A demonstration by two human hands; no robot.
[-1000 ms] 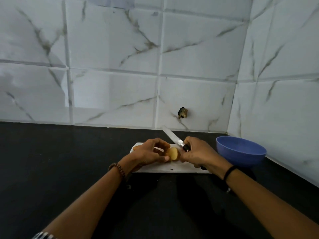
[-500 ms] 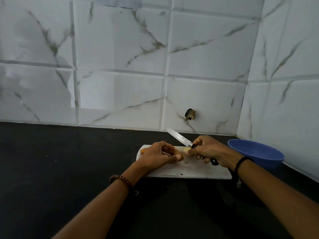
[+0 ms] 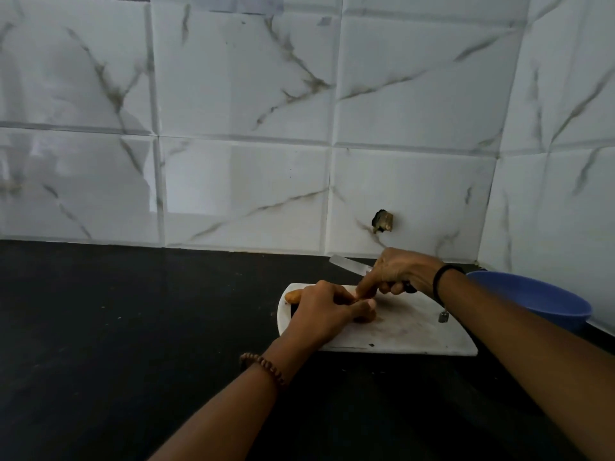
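Note:
A white cutting board [image 3: 416, 334] lies on the black counter near the tiled wall. My left hand [image 3: 321, 311] grips an orange-brown vegetable [image 3: 293, 296] on the board, most of it hidden under the fingers. My right hand [image 3: 399, 272] holds a knife [image 3: 347, 264] by its dark handle, the pale blade pointing back-left above the board. The forefinger of the right hand reaches down to the fingertips of the left hand.
A blue bowl [image 3: 532, 302] stands to the right of the board, close to the corner of the walls. The black counter [image 3: 116, 344] stretches left and toward me. A small dark hole [image 3: 382, 221] sits in the wall tile behind the board.
The left hand has lowered the vegetable onto the board. The right hand with the knife has shifted up and back. The view has swung left, so the board and bowl sit further right.

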